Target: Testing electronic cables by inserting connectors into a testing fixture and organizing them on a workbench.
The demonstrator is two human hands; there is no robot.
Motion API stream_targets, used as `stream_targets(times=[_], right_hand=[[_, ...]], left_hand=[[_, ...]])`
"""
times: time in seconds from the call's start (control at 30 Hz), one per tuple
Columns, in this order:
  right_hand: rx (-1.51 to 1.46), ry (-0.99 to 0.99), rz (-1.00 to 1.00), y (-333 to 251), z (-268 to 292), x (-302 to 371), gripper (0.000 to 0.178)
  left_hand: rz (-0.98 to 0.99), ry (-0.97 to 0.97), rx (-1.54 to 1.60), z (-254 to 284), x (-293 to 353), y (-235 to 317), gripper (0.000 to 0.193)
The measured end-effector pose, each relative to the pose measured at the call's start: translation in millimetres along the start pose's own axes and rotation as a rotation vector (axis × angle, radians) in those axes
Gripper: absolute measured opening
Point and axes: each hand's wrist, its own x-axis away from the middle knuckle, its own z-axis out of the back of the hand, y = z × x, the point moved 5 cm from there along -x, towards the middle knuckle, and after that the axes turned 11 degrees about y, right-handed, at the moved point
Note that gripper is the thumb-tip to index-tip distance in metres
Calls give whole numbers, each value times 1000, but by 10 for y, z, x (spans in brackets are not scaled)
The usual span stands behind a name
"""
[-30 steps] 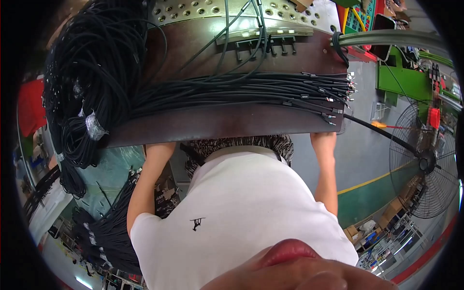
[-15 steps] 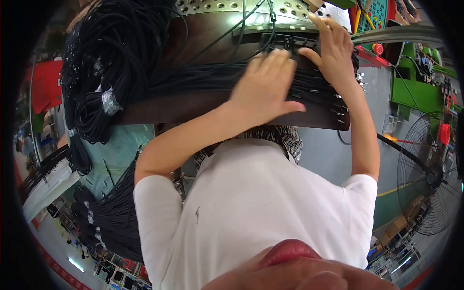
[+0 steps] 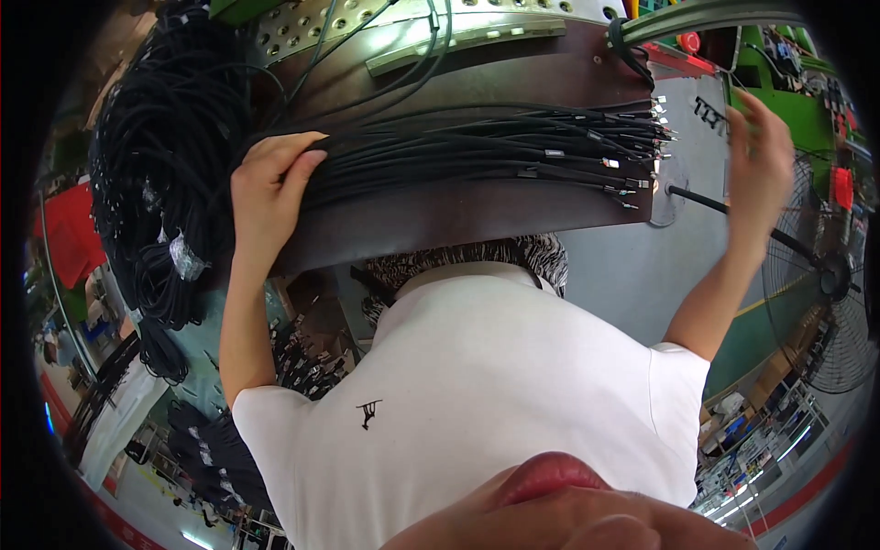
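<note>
A long bundle of black cables (image 3: 458, 137) lies across the dark brown tabletop (image 3: 440, 215), its small metal and white ends at the right edge. My left hand (image 3: 266, 188) is closed round the left part of this bundle, thumb and fingers bent about the cables. Beyond the table's right edge, my right hand (image 3: 763, 156) is raised over the floor, slightly blurred, with fingers apart. Just left of its fingertips, a small black comb-shaped piece (image 3: 709, 113) shows in the air, seemingly apart from them.
A large heap of coiled black cables (image 3: 174, 119) hangs at the left. Along the back runs a perforated metal plate (image 3: 312, 37) with a metal bar (image 3: 467, 46) before it. A floor fan (image 3: 830, 275) stands at the right. More bundled cables (image 3: 215, 449) lie low at the left.
My left hand has moved left onto the cable bundle. The right hand has swung right, off the table. The dark comb-shaped parts by the metal bar are gone from there; one shows near the right hand.
</note>
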Motion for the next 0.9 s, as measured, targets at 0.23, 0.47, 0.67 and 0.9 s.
stream_targets(times=[0.23,0.47,0.67,0.9], right_hand=[[-788,-324,479,-1503,-1341,-155,29],[-810,-13,688,-1591,-1513,-192,24],[-948,-575,393,-1100,-1242,-64,20],[-761,-392,236,-775,-517,-85,22]], left_hand=[[471,-233,605,-25,80,-201,28],[-141,-280,-106,-246,-153,313,37],[-292,-177,-164,-298,-126,407,25],[-225,-161,-212,-273,-87,441,21]])
